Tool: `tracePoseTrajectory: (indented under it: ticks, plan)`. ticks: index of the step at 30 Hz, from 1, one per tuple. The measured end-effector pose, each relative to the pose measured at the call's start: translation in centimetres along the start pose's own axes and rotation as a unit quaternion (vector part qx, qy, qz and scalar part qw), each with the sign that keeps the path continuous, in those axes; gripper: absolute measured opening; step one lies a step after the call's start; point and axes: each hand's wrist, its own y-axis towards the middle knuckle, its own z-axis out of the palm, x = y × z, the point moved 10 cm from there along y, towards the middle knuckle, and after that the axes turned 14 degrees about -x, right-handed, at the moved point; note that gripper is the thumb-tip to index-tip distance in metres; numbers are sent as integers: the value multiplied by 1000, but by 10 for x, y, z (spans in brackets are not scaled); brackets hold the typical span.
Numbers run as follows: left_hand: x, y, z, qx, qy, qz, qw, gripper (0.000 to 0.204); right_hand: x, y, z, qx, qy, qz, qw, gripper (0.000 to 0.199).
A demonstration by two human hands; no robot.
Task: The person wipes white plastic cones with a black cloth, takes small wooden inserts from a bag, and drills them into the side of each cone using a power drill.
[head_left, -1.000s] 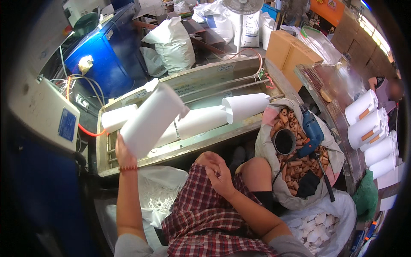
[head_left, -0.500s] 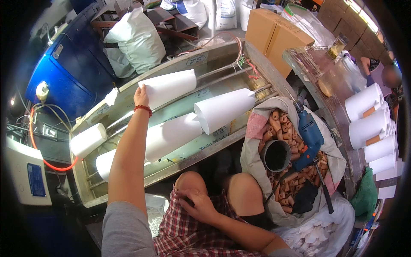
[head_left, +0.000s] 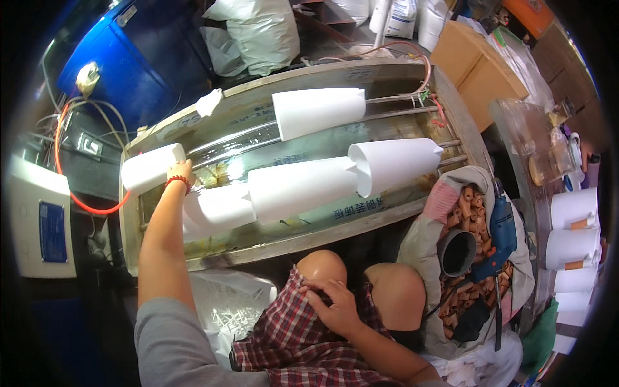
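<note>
My left hand [head_left: 182,171] reaches across the trough and closes on the right end of a short white plastic cylinder [head_left: 151,169] lying at the trough's left. Part of its fingers is hidden. Farther right on the same pair of metal rods [head_left: 255,137] lies a longer white cylinder [head_left: 319,113]. A nearer row holds three more: a left one [head_left: 222,209], a middle one [head_left: 303,187] and a right one [head_left: 394,168] with a pointed lip. My right hand [head_left: 334,308] rests by my knee, fingers loosely apart, holding nothing.
The trough's wooden rim [head_left: 284,248] runs across in front of my knees. A sack of brown tubes [head_left: 451,316] with a blue drill [head_left: 503,226] stands at right. White containers [head_left: 572,209] line the right table. An orange hose [head_left: 80,201] loops at left.
My left hand has left the far long cylinder, which now lies farther right along its rods, and has gone to the short left cylinder. My right hand stays by my knee. The view has shifted.
</note>
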Motion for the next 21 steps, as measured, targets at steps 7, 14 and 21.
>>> tracePoseTrajectory:
  ticks: [7,14,21]
  plan:
    - [68,-32,-21,-168,235,70,955,24,-12,-13,13,6,19,64,998,15]
    - [104,-32,-62,-216,162,83,959,38,-8,-20,5,-34,-19,-7,999,17]
    - [105,-122,-189,-209,83,-59,973,55,26,-32,-35,-2,-29,-66,997,21]
